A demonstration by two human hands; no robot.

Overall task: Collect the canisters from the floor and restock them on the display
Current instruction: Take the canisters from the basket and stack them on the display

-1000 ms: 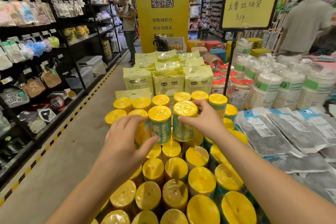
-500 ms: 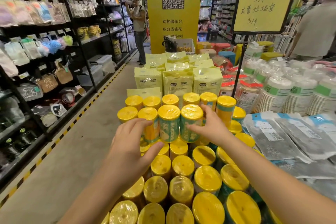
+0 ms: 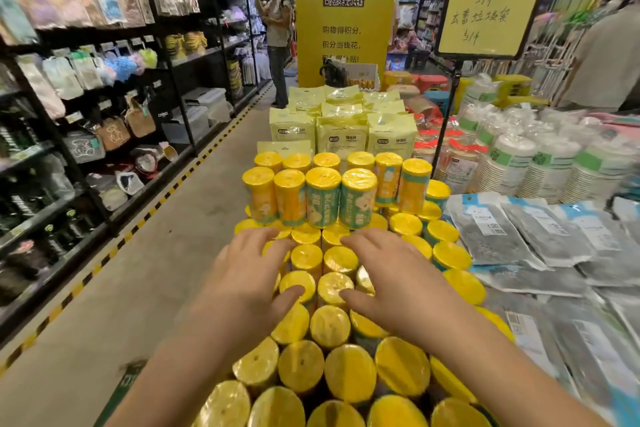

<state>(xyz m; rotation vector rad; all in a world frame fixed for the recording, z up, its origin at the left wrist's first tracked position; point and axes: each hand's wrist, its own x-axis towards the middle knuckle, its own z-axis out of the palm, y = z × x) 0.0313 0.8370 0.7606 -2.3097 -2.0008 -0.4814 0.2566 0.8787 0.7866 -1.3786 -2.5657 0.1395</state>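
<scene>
Several yellow-lidded canisters stand packed on the display (image 3: 349, 371) in front of me. A raised back row holds two green-and-yellow canisters side by side, one (image 3: 322, 198) on the left and one (image 3: 358, 198) on the right. My left hand (image 3: 249, 284) hovers over the lower lids with fingers spread and relaxed, holding nothing. My right hand (image 3: 398, 288) is beside it, fingers also spread and empty. Both hands sit nearer to me than the two raised canisters and do not touch them.
Grey flat packets (image 3: 526, 236) lie right of the canisters, with stacked paper cups (image 3: 540, 163) behind. Pale yellow bags (image 3: 343, 135) stand at the back. A sign pole (image 3: 446, 121) rises at the right. Black shelving (image 3: 104, 107) lines the aisle floor (image 3: 121, 288); a person (image 3: 277, 38) stands far along it.
Both hands have let go of the two green-and-yellow canisters, which now stand in the raised row. The hands have pulled back toward me with fingers spread.
</scene>
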